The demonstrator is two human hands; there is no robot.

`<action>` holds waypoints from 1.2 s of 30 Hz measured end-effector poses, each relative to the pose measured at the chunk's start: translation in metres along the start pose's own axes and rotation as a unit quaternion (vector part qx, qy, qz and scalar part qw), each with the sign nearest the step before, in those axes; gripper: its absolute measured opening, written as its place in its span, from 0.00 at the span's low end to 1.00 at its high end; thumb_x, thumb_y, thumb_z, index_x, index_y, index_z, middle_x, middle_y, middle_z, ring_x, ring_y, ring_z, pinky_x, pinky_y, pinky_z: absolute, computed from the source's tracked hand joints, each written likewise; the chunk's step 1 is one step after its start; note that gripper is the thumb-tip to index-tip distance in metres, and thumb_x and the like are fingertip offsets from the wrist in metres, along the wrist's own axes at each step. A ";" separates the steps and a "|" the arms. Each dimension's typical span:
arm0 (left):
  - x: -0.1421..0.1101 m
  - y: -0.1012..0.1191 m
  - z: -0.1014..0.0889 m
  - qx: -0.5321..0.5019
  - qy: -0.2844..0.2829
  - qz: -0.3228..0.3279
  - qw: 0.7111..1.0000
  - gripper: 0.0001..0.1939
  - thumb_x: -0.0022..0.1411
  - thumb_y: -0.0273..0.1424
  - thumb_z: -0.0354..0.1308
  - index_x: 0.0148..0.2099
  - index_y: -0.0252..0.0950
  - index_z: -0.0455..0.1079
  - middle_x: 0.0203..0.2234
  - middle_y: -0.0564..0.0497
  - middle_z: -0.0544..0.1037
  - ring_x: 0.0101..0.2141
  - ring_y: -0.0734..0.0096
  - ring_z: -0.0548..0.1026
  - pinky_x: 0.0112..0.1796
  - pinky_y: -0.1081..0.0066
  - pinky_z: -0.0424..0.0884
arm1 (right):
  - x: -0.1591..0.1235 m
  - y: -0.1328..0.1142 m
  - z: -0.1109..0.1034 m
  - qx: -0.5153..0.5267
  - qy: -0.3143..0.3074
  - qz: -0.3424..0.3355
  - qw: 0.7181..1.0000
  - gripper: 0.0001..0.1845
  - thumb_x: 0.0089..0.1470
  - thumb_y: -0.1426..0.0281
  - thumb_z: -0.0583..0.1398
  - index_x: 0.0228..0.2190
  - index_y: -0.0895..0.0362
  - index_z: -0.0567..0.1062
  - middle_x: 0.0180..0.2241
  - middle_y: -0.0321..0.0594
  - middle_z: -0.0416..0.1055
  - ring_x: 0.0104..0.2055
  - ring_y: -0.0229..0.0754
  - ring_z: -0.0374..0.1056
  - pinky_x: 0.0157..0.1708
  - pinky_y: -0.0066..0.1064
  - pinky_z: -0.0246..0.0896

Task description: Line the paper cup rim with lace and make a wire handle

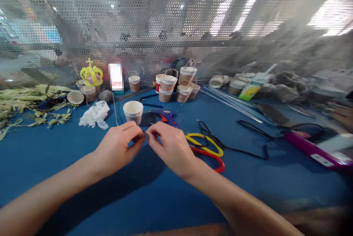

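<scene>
Fingertips (141,135) nearly meeting over blue table (52,147)

Left hand (117,144) and right hand (172,145) sit just apart, fingers drawn in; whether they grip anything, I cannot tell. From them, a pale cup (133,112) stands upright at eleven o'clock, a blue glue gun (168,116) lies at two, scissors (220,165) with yellow and red handles between three and four, crumpled tissue (95,113) near ten.

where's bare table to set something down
Bare table: this side of the tissue, left of the left hand; also this side of the cord, between scissors and purple strip. Pots crowd the back, along the mesh.
</scene>
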State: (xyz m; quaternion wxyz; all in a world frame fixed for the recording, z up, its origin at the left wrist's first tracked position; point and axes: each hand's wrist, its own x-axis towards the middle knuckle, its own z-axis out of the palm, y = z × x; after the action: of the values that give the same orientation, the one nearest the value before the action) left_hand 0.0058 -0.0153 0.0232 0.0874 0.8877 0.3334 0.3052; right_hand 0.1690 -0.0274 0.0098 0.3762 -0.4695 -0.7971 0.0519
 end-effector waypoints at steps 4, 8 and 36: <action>0.003 -0.003 -0.011 0.048 -0.038 0.033 0.998 0.10 0.59 0.27 0.46 0.29 0.34 0.66 0.23 0.52 0.68 0.24 0.75 0.66 0.26 0.76 0.61 | -0.002 0.000 0.000 -0.050 -0.052 -0.088 0.993 0.08 0.48 0.78 0.52 0.22 0.58 0.68 0.22 0.38 0.66 0.25 0.37 0.61 0.25 0.27 0.53; 0.009 -0.015 -0.022 -0.078 -0.119 -0.058 0.988 0.07 0.57 0.30 0.51 0.29 0.34 0.66 0.22 0.54 0.69 0.23 0.77 0.65 0.25 0.77 0.61 | -0.001 -0.003 -0.002 0.021 -0.095 -0.100 0.990 0.07 0.48 0.77 0.53 0.22 0.58 0.68 0.21 0.36 0.65 0.23 0.34 0.59 0.25 0.25 0.53; 0.012 -0.022 -0.025 -0.174 -0.169 -0.101 0.965 0.07 0.56 0.31 0.53 0.29 0.33 0.68 0.22 0.54 0.69 0.24 0.77 0.66 0.26 0.77 0.61 | 0.001 -0.006 -0.003 0.145 -0.123 -0.026 0.982 0.06 0.48 0.76 0.54 0.22 0.59 0.68 0.19 0.33 0.62 0.20 0.31 0.55 0.23 0.23 0.52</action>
State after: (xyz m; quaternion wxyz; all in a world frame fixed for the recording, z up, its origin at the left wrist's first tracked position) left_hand -0.0144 0.0083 0.0411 0.3263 0.8590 0.3436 0.1937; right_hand 0.1664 -0.0310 0.0151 0.3408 -0.3790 -0.8334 0.2138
